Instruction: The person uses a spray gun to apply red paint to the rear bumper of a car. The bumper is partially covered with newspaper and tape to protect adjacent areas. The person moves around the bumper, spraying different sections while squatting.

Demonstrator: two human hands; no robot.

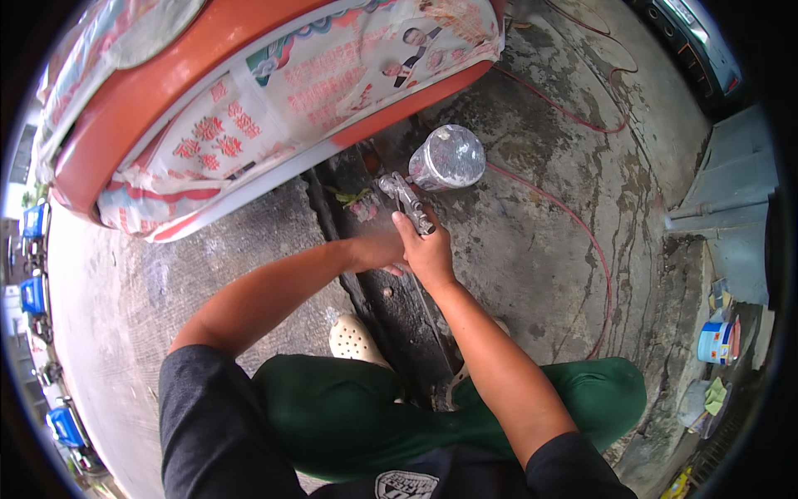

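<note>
Two bare hands come together over the concrete floor. Right hand holds a metal spray gun, fingers curled around the handle, thumb lying along it; the grip covers most of the handle, and can't tell if the trigger is pressed. Left hand is blurred, overlapping the right at the wrist; can't tell whether they touch, or whether its fingers are spread or pinching something. Gun's head is just beside a paint-spattered bucket; contact unclear. Red hose crosses the floor and drops out of sight behind the bucket; any link to the gun is hidden. Orange panel with printed sheeting is cut off at the top. Pale clog shows mainly its toe, heel lost under green trousers. Blue objects at far left: too warped to identify.
</note>
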